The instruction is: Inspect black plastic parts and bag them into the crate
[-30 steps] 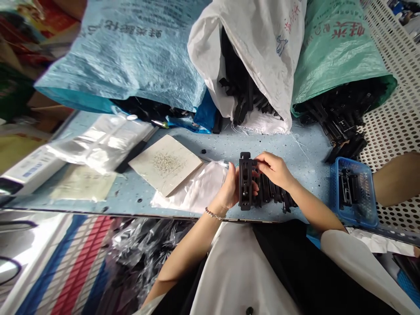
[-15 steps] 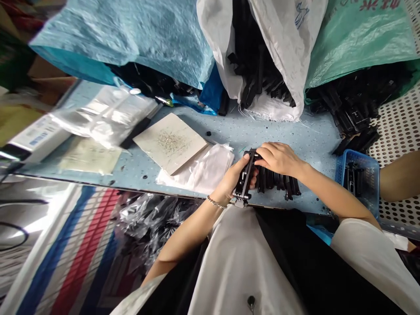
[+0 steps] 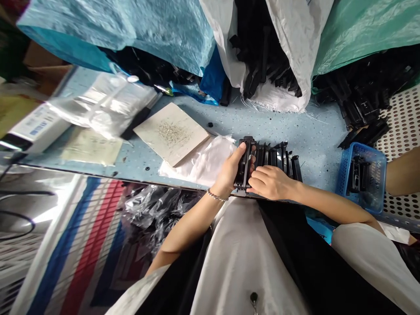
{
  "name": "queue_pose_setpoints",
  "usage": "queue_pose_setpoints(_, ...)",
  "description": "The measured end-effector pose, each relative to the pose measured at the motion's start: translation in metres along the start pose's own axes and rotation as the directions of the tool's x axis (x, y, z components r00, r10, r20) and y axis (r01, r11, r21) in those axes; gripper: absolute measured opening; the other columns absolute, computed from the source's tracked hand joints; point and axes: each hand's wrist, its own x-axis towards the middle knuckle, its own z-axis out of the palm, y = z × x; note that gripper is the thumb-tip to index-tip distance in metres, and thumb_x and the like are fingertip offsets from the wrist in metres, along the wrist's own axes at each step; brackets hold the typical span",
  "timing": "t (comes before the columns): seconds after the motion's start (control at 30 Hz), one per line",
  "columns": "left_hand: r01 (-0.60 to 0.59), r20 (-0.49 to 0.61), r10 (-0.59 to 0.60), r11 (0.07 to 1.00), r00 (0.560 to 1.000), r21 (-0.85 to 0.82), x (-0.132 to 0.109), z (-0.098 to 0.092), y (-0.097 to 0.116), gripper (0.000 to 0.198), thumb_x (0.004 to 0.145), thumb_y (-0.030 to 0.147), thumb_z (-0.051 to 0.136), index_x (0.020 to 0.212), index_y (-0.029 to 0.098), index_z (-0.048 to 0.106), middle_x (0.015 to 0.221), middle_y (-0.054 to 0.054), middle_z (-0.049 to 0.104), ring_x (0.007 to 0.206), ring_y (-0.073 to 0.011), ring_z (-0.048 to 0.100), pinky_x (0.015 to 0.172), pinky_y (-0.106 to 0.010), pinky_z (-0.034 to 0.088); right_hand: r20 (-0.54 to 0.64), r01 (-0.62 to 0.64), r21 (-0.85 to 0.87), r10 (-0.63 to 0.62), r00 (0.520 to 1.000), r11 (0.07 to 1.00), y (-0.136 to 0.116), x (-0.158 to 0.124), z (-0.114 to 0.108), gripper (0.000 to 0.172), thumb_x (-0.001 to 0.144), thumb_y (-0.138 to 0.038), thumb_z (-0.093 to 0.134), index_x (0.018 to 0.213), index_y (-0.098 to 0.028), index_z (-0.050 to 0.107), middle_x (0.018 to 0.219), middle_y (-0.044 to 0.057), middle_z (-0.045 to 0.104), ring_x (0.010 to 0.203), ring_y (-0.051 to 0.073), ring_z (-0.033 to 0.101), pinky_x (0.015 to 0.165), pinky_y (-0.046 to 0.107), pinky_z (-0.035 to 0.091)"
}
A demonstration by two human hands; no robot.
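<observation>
My left hand (image 3: 227,174) is wrapped round a long black plastic part (image 3: 242,168), thumb on top near its far end. It stands lengthwise just inside the table's front edge. My right hand (image 3: 273,183) is closed at the near end of the same part, its fingertips pressed together there; whether a small piece sits between them is hidden. To the right, a row of slim black plastic pieces (image 3: 285,159) lies side by side on the blue speckled table (image 3: 226,122), partly behind my right hand.
At the back, a blue sack (image 3: 131,26), a white sack (image 3: 295,39) and a green sack (image 3: 354,35) spill black parts. A square board (image 3: 172,133) lies on white plastic bags (image 3: 206,162). Right, another person's arm (image 3: 405,173) is beside a blue basket (image 3: 364,175).
My right hand has moved from the far end of the black part down to its near end, uncovering the row of black pieces. My left hand keeps its hold. The view has shifted slightly.
</observation>
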Motion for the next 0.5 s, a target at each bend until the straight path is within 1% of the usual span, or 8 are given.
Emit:
queue_pose_setpoints(0.07,-0.110,-0.015,0.111,0.993,0.994,0.047,-0.007,0.002,-0.002,0.051,0.090,0.064,0.064,0.108,0.016,0.068,0.070,0.000,0.063,0.050,-0.0092,0.055,0.043,-0.020,0.042,0.016,-0.128,0.176,0.128,0.992,0.976,-0.009,-0.004,0.009,0.043,0.110,-0.039,0.038,0.077,-0.019,0.057,0.073,0.004,0.061,0.071,0.017,0.055,0.065,0.030,0.042)
queue_pose_setpoints(0.17,-0.204,-0.017,0.209,0.967,0.978,0.153,-0.015,-0.005,0.000,0.056,0.090,0.070,0.058,0.101,0.016,0.069,0.061,0.000,0.061,0.047,-0.0102,0.055,0.043,-0.021,0.043,0.192,-0.329,0.460,0.269,0.944,0.825,-0.010,-0.008,0.008,0.046,0.112,-0.037,0.030,0.082,-0.018,0.058,0.072,0.001,0.062,0.065,0.013,0.058,0.063,0.025,0.046)
queue_pose_setpoints(0.23,-0.084,0.058,0.074,0.978,0.996,0.189,-0.017,-0.017,0.004,0.062,0.089,0.075,0.055,0.099,0.016,0.069,0.056,0.000,0.060,0.044,-0.0119,0.055,0.041,-0.022,0.043,0.177,-0.337,0.463,0.287,0.941,0.820,-0.004,-0.008,-0.001,0.040,0.111,-0.036,0.034,0.089,-0.018,0.062,0.079,0.002,0.066,0.071,0.014,0.063,0.068,0.027,0.052)
queue_pose_setpoints(0.3,0.152,0.174,-0.185,0.970,0.967,0.188,-0.018,-0.031,0.007,0.066,0.088,0.079,0.050,0.097,0.015,0.068,0.053,-0.001,0.060,0.042,-0.0142,0.056,0.039,-0.024,0.044,-0.001,-0.237,0.302,0.249,0.969,0.923,0.004,-0.005,-0.011,0.024,0.108,-0.033,0.046,0.106,-0.018,0.065,0.101,0.008,0.069,0.096,0.021,0.067,0.086,0.037,0.057)
queue_pose_setpoints(0.37,0.382,0.276,-0.431,0.899,0.859,0.215,-0.020,-0.041,0.006,0.072,0.088,0.084,0.043,0.091,0.016,0.067,0.051,-0.004,0.061,0.040,-0.0167,0.055,0.037,-0.026,0.043,-0.124,-0.100,0.084,0.110,0.986,0.991,0.010,-0.001,-0.017,0.026,0.104,-0.028,0.054,0.128,-0.018,0.060,0.127,0.014,0.065,0.123,0.027,0.061,0.103,0.047,0.054)
queue_pose_setpoints(0.43,0.513,0.314,-0.590,0.805,0.744,0.297,-0.023,-0.046,0.002,0.079,0.087,0.087,0.032,0.083,0.016,0.066,0.049,-0.007,0.061,0.040,-0.0193,0.056,0.036,-0.028,0.043,-0.087,0.038,-0.046,-0.042,0.995,0.998,0.012,0.001,-0.017,0.037,0.104,-0.025,0.054,0.140,-0.017,0.054,0.139,0.016,0.060,0.131,0.028,0.058,0.110,0.047,0.052)
queue_pose_setpoints(0.47,0.535,0.313,-0.633,0.770,0.708,0.348,-0.024,-0.048,-0.001,0.083,0.087,0.089,0.028,0.081,0.015,0.066,0.051,-0.009,0.062,0.043,-0.0211,0.058,0.038,-0.030,0.045,-0.055,0.077,-0.072,-0.081,0.995,0.994,0.012,0.000,-0.016,0.038,0.104,-0.024,0.053,0.140,-0.016,0.053,0.138,0.015,0.061,0.128,0.027,0.061,0.108,0.046,0.054)
queue_pose_setpoints(0.5,0.515,0.298,-0.636,0.761,0.712,0.394,-0.026,-0.050,-0.003,0.086,0.087,0.089,0.025,0.080,0.014,0.066,0.055,-0.011,0.064,0.047,-0.0228,0.061,0.042,-0.032,0.048,-0.023,0.092,-0.072,-0.094,0.995,0.993,0.011,-0.002,-0.014,0.036,0.104,-0.024,0.053,0.139,-0.015,0.054,0.134,0.015,0.064,0.123,0.027,0.064,0.105,0.044,0.056)
